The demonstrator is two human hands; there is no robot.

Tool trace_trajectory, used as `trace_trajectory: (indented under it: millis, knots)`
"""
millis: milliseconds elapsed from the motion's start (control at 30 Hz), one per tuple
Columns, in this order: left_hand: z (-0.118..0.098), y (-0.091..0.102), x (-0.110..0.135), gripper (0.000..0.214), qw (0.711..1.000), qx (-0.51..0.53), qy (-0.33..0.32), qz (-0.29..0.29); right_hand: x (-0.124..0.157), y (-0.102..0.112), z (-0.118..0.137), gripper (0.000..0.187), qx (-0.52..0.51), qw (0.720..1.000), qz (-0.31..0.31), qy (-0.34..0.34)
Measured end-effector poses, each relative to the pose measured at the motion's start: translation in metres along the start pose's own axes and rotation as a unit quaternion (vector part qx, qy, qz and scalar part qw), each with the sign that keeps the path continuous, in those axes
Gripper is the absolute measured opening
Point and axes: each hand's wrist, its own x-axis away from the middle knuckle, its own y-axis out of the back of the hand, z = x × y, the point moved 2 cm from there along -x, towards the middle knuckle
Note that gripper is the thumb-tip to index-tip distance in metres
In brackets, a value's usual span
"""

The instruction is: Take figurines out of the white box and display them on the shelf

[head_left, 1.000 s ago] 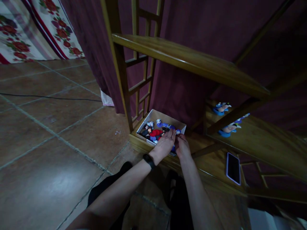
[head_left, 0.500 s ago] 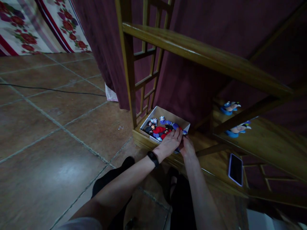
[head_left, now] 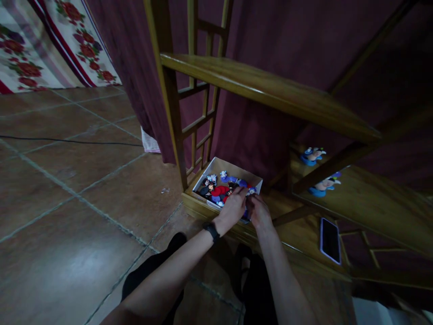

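Note:
A low white box (head_left: 212, 165) holds several small toy figurines in red, blue, white and black. My left hand (head_left: 234, 206), with a black band on its wrist, reaches over the front right part of the box, fingers bent and close together. Beside it, my right hand (head_left: 259, 210) curls inward at the box's right end. The fingertips of both hands nearly meet. Something dark blue (head_left: 246, 215) shows below and between them, too small to make out. What the fingers grip is mostly hidden. Red figurines (head_left: 219, 190) lie just left of my left hand.
The box stands on the bottom board of a wooden shelf unit (head_left: 270, 97). A phone (head_left: 329, 240) lies on that board to the right. Two figurines with blue bases, one of them this figurine (head_left: 321, 187), stand on a higher shelf. A cable (head_left: 71, 141) crosses the tiled floor.
The view has shifted slightly. My hands have drawn a little apart at the fingertips, and a blue and white figurine shows more clearly beyond them. The box stays in place.

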Motion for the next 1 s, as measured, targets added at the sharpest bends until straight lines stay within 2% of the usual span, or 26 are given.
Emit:
trace_trajectory:
  millis: [67, 133, 200, 300, 367, 433, 633, 800, 1000]
  knots:
    - [0.01, 0.0, -0.007, 0.034, 0.991, 0.103, 0.073, -0.036, 0.001, -0.003, 0.002, 0.015, 0.005, 1.0, -0.001, 0.009]
    - [0.021, -0.002, -0.011, 0.027, 0.966, 0.203, 0.153, -0.054, 0.004, -0.007, 0.005, 0.016, 0.0, 1.0, -0.013, 0.013]
    - [0.028, -0.005, -0.013, 0.022, 0.923, 0.309, 0.219, -0.064, 0.006, -0.011, 0.007, 0.017, -0.012, 1.0, -0.014, 0.007]
    - [0.032, -0.006, -0.012, 0.013, 0.84, 0.455, 0.285, -0.071, 0.01, -0.015, 0.009, 0.019, -0.028, 1.0, -0.003, -0.004]
    - [0.032, -0.004, -0.011, 0.013, 0.792, 0.515, 0.318, -0.076, 0.012, -0.016, 0.01, 0.019, -0.031, 0.999, 0.004, -0.007]
    - [0.03, -0.001, -0.011, 0.017, 0.765, 0.542, 0.339, -0.081, 0.013, -0.017, 0.011, 0.018, -0.025, 1.0, 0.011, -0.008]
    - [0.03, 0.005, -0.014, 0.019, 0.742, 0.561, 0.354, -0.096, 0.017, -0.022, 0.011, 0.019, -0.01, 1.0, 0.022, 0.003]
    - [0.033, 0.008, -0.014, 0.019, 0.739, 0.558, 0.365, -0.096, 0.019, -0.026, 0.01, 0.021, 0.003, 1.0, 0.023, 0.008]
    - [0.035, 0.011, -0.014, 0.015, 0.74, 0.545, 0.38, -0.105, 0.017, -0.027, 0.008, 0.02, 0.079, 0.997, 0.003, 0.011]
